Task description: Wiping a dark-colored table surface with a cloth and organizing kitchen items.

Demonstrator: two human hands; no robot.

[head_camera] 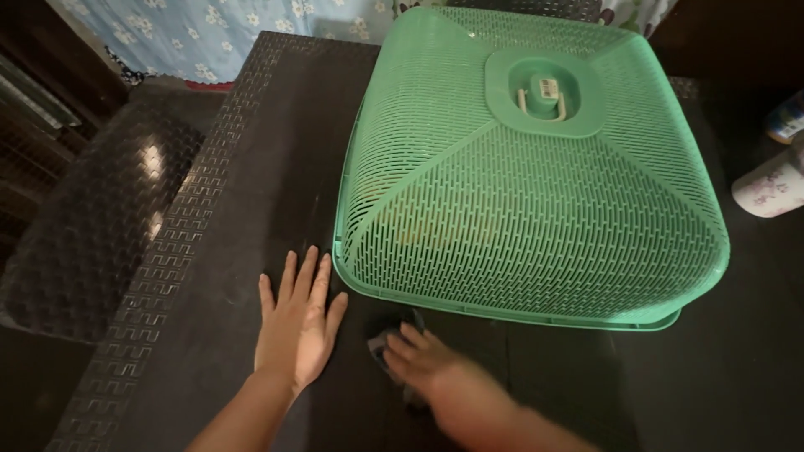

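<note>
On the dark table (251, 167), the left hand (297, 322) is lying flat, palm down, fingers spread wide, holding nothing, just beside the green mesh food cover's (528, 192) near corner. The right hand (427, 364) is pressing a small dark cloth (381, 341) against the tabletop, fingers curled over it, blurred, just in front of the cover's rim. A pale floral cup (770, 188) is sitting at right.

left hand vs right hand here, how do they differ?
The left hand lies flat, palm down, fingers spread, on the dark table; the right hand is curled over a small dark cloth. The left hand is sharp and holds nothing; the right hand is blurred. Both sit just in front of the green mesh food cover.
</note>
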